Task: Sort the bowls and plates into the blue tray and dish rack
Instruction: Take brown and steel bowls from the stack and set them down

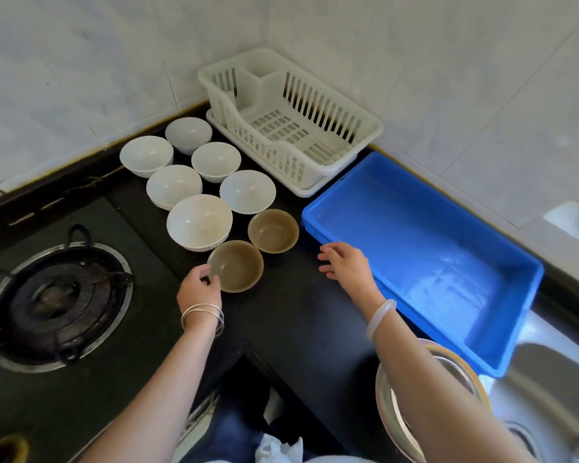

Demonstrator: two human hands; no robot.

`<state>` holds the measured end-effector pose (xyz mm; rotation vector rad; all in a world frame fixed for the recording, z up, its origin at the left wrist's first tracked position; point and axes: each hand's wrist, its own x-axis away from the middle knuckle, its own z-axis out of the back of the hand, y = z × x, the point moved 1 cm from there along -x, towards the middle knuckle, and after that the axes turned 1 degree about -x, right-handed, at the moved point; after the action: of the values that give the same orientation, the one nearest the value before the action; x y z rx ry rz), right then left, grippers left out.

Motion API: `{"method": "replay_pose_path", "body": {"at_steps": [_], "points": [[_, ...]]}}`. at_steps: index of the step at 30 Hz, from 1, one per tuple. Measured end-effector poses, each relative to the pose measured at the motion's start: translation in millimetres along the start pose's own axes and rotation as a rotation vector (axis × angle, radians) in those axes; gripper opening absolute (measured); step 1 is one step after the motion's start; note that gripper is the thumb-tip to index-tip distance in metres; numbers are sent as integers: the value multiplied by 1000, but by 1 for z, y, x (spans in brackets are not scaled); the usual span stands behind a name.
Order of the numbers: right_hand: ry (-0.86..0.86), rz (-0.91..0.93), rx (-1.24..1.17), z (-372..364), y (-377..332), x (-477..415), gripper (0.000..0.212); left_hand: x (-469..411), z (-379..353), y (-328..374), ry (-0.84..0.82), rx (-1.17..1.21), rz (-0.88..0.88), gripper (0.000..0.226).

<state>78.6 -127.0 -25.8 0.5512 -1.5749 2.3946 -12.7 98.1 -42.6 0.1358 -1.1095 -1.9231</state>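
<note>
Several white bowls (199, 222) stand in two rows on the black counter, with two brown bowls at the near end. My left hand (199, 289) pinches the left rim of the nearer brown bowl (238, 266), which rests on the counter. The other brown bowl (273, 230) sits just beyond it. My right hand (345, 264) hovers with fingers spread over the counter, beside the near-left corner of the empty blue tray (318, 225). The white dish rack (358, 120) stands empty in the back corner.
A gas burner (56, 302) is set into the counter at the left. A metal basin (398, 422) sits under my right forearm, next to a steel sink (555, 389). Tiled walls close off the back and right.
</note>
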Motion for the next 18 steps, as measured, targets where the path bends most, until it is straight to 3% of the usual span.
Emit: {"method": "replay_pose_path", "body": {"at_steps": [5,12,18], "points": [[148,64,125,59,29,56,16,49,-20,21,-149,-11,-180,20],[456,-37,457,137,99,142,14,156,-85,34,-500,-154,-459,17],[540,-110,650,162,137,186,19,220,-118,33,-706,-277,-648,20]]}}
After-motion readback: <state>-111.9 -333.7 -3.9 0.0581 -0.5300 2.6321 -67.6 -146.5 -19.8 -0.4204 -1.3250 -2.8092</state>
